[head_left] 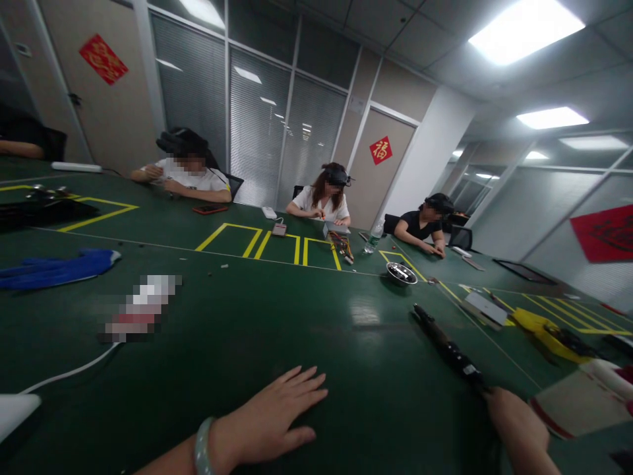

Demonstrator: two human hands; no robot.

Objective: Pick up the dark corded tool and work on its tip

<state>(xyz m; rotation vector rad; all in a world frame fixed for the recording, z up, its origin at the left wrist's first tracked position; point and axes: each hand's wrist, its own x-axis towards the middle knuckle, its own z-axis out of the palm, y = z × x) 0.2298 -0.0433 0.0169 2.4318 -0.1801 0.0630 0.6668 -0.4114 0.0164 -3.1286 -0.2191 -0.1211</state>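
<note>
My left hand (277,412) lies flat on the green tabletop (316,316), fingers spread and palm down, with nothing in it. A pale green bangle (203,448) circles that wrist. At the lower right, my right hand (517,422) is closed around the near end of a long black electric screwdriver (449,351). The tool's narrow tip points away from me, up and to the left. My right fingers are mostly hidden behind the back of the hand.
A metal bowl (401,274) holds small dark parts. Left of me are a blue glove (59,269) and a phone (143,307) on a white cable. At right stand a pale paper cup (583,399) and a yellow item (548,333). Several people sit across the table.
</note>
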